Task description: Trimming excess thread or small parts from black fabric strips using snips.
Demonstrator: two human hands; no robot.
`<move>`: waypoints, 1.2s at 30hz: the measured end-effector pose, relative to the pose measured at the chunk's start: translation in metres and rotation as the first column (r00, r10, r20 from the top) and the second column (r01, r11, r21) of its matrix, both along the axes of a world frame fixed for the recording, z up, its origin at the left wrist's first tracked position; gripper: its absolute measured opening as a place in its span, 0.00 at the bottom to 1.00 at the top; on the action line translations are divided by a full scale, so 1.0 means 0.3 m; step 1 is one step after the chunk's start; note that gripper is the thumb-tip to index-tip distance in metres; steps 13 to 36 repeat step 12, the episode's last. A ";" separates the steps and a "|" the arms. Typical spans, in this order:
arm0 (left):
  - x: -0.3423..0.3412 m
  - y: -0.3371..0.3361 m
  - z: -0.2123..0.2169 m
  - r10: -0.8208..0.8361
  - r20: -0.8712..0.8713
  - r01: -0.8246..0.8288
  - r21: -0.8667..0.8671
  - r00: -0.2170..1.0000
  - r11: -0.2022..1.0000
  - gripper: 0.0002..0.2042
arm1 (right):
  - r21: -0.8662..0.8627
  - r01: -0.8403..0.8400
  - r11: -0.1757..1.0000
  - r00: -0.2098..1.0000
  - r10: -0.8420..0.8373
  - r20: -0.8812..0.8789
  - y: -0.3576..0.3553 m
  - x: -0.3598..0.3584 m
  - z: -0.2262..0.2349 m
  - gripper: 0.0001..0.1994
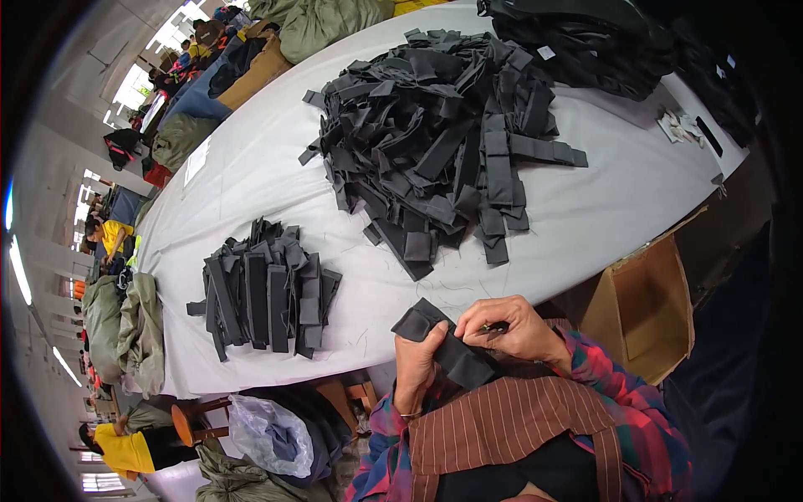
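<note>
My left hand grips a dark grey fabric strap, its thumb pressed on top near a squarish folded end. That strap slants down toward my apron, over the table's near edge. My right hand is closed around a small dark tool whose exact kind I cannot make out. Its fingertips meet the strap's right edge, close to my left thumb. Beyond both hands lies a big heap of similar dark grey straps. A smaller, neater pile of straps rests to the left.
Loose threads lie on the white table. Black bundled fabric covers the far right, with small white scraps nearer. An open cardboard box stands below the right edge. Lower left are a plastic bag and a wooden stool. People work farther left.
</note>
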State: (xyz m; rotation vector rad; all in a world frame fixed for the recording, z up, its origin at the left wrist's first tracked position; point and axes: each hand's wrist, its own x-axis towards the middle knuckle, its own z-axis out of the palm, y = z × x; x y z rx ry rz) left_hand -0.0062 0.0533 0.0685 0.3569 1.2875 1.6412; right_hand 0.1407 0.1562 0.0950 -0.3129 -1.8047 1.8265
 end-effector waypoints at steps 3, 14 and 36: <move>0.003 0.003 0.000 -0.008 -0.029 0.009 0.017 1.000 1.000 0.04 | -0.009 0.001 1.000 1.000 -0.001 0.019 -0.011 0.002 0.009 0.02; 0.024 -0.040 -0.019 -0.058 -0.076 0.058 0.003 0.995 0.998 0.03 | 0.316 -0.106 0.943 0.989 0.067 0.131 -0.051 0.029 0.017 0.05; 0.024 -0.040 -0.019 -0.058 -0.076 0.058 0.003 0.995 0.998 0.03 | 0.316 -0.106 0.943 0.989 0.067 0.131 -0.051 0.029 0.017 0.05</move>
